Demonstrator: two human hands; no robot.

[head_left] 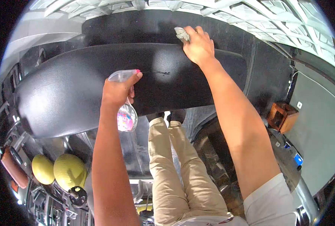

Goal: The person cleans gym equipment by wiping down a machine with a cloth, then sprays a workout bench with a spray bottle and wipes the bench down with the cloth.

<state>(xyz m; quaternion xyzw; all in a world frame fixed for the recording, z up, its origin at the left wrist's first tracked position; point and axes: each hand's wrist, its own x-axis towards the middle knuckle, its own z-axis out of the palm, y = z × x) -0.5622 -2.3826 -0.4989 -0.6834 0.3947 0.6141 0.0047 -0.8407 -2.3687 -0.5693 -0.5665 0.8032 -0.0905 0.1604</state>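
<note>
A long black padded bench (99, 94) stretches across the view in front of me, with a small wet-looking or torn dark mark near its middle. My left hand (118, 89) is wrapped around the neck of a clear spray bottle (127, 118) with a pink-tipped nozzle and a colourful label. The nozzle points right, over the bench. At the bench's far edge, my right hand (199, 44) grips a crumpled greyish cloth (181, 34); part of the cloth is hidden by the fingers.
Two yellow exercise balls (70, 172) sit at the lower left beside gym equipment. A wooden box (283, 116) stands at the right by a grey wall panel (314, 113). My legs (175, 169) are below the bench, and a white lattice structure (250, 19) runs along the top.
</note>
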